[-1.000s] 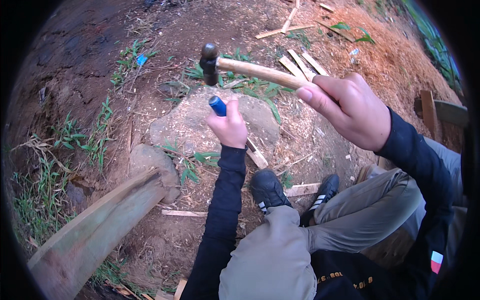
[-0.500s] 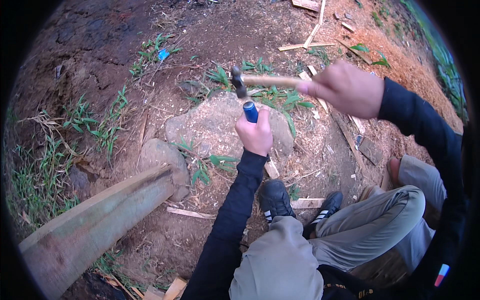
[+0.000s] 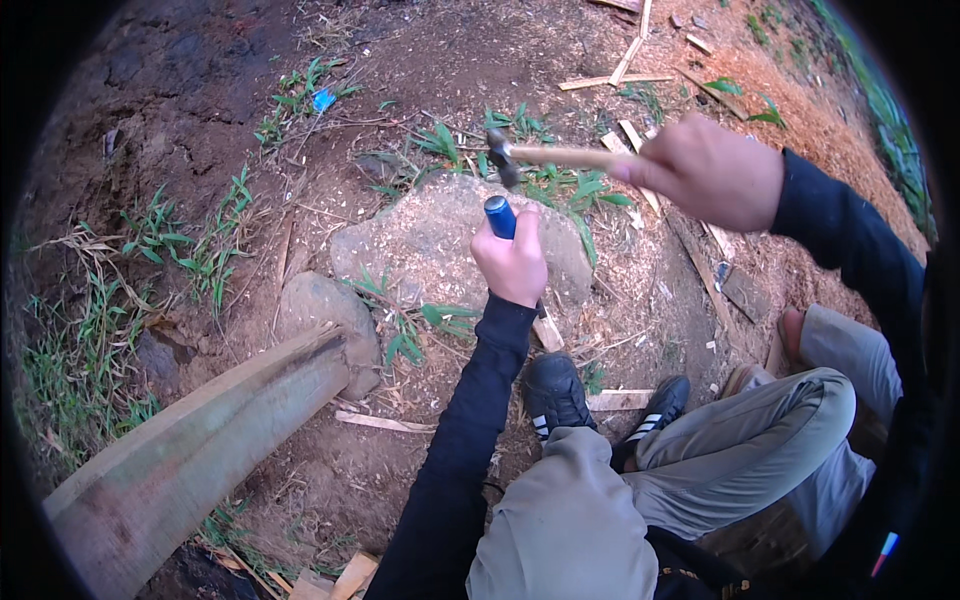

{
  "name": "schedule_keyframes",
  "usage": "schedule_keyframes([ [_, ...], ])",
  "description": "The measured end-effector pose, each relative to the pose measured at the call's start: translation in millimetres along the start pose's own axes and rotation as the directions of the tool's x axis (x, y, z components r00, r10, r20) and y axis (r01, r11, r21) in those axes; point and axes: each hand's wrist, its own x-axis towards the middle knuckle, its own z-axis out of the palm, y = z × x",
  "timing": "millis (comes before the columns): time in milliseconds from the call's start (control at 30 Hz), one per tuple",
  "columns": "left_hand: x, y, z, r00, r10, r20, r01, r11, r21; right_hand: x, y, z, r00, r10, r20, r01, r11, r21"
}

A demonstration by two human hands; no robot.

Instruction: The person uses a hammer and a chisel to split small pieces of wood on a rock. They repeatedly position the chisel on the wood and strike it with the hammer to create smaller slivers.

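Two hands work at centre frame: the left hand (image 3: 512, 265) clenches a blue-handled chisel (image 3: 499, 216) over a stone (image 3: 420, 240); the right hand (image 3: 712, 172) grips a wooden-handled hammer (image 3: 548, 156) at upper right.

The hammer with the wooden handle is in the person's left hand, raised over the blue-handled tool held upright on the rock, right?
Not quite: the head view shows the hammer in the right hand. The left hand holds the blue-handled tool on the rock.

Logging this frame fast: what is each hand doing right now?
Left hand: closed around a blue-handled tool, held upright on the flat rock.
Right hand: closed on the wooden handle of a hammer, raised above that tool.
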Motion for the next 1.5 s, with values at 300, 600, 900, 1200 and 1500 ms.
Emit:
schedule_keyframes([
  [300, 2.8, -4.7, -4.7, 0.999, -0.034, -0.013, 0.034, 0.999, 0.004, 0.1, -4.8, -7.3, 0.999, 0.028, 0.018, -0.029, 0.995, 0.1],
  [600, 11.6, -13.2, 1.8, 0.995, 0.048, -0.084, -0.048, 0.999, 0.005, -11.6, -13.2, 0.8, 0.947, -0.095, -0.307, 0.203, 0.918, 0.341],
  [900, 12.8, -17.3, -11.2, 0.981, 0.055, -0.184, -0.067, 0.996, -0.061, -9.0, -11.6, 12.1, 0.93, -0.145, -0.338, 0.242, 0.933, 0.265],
  [1200, 12.2, -11.1, -9.3, 0.983, 0.019, -0.182, -0.019, 1.0, 0.003, 14.4, -14.0, -6.9, 0.969, -0.149, -0.196, 0.166, 0.984, 0.069],
  [1500, 5.4, 3.6, -2.8, 0.983, 0.09, -0.16, -0.069, 0.988, 0.135, 37.6, -19.8, -31.4, 0.984, -0.062, -0.167, 0.081, 0.991, 0.106],
])
